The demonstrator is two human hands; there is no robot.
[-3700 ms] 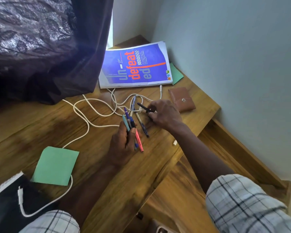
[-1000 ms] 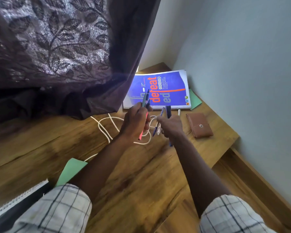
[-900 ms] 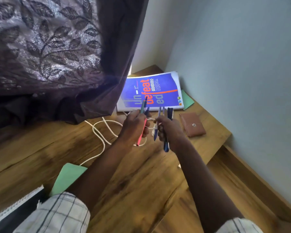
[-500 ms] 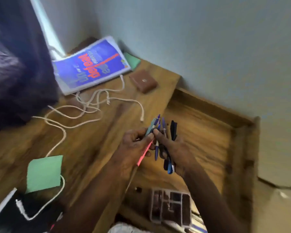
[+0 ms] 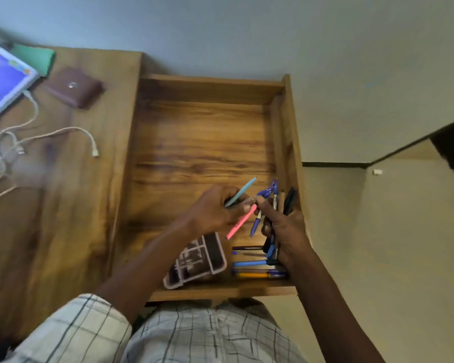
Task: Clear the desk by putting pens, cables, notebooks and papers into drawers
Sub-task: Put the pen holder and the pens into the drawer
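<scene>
Both hands are now hovering over the open drawer (image 5: 288, 142) instead of the desk (image 5: 63, 205). Left hand (image 5: 215, 210) is clamped on teal and pink pens (image 5: 240, 196); right hand (image 5: 286, 231) is gripping a pen bundle (image 5: 273, 197). Lowering them flat beside the stored pens (image 5: 254, 263) is advisable.

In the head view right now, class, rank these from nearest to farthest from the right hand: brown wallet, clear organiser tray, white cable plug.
1. Clear organiser tray: in the drawer, just left of the right hand.
2. White cable plug: on the desk.
3. Brown wallet: desk's far side.
</scene>
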